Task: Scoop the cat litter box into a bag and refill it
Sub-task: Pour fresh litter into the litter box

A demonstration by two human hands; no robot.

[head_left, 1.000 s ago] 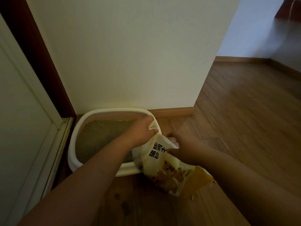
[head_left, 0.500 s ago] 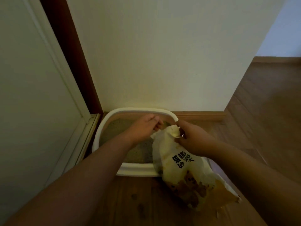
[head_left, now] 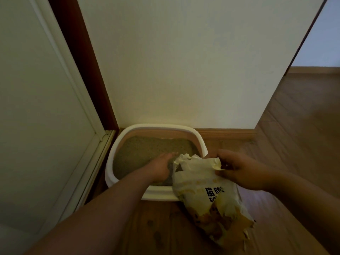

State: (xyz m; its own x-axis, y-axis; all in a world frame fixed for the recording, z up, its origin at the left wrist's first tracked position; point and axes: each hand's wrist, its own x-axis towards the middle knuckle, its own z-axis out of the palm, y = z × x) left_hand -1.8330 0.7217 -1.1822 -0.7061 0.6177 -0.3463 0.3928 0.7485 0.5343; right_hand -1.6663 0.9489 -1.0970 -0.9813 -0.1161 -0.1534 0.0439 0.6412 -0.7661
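A white-rimmed cat litter box [head_left: 158,126] stands on the wooden floor against the wall, with grey litter [head_left: 147,150] inside. A crumpled yellow and white litter bag [head_left: 198,183] with black lettering leans over the box's near right corner, its torn top over the litter. My right hand [head_left: 241,170] grips the bag's top right edge. My left hand [head_left: 161,167] reaches into the box and holds the bag's top left edge; its fingertips are blurred. The bag's lower end hangs over the floor.
A white wall rises right behind the box. On the left are a white door panel [head_left: 36,107] and a dark red-brown frame strip [head_left: 82,61]. Wooden floor [head_left: 294,126] stretches to the right. A few dark spots [head_left: 150,223] mark the floor in front of the box.
The bag's top has been raised and swung from beside the box to over its near right corner. My right hand moved from the bag's middle up to its top edge.
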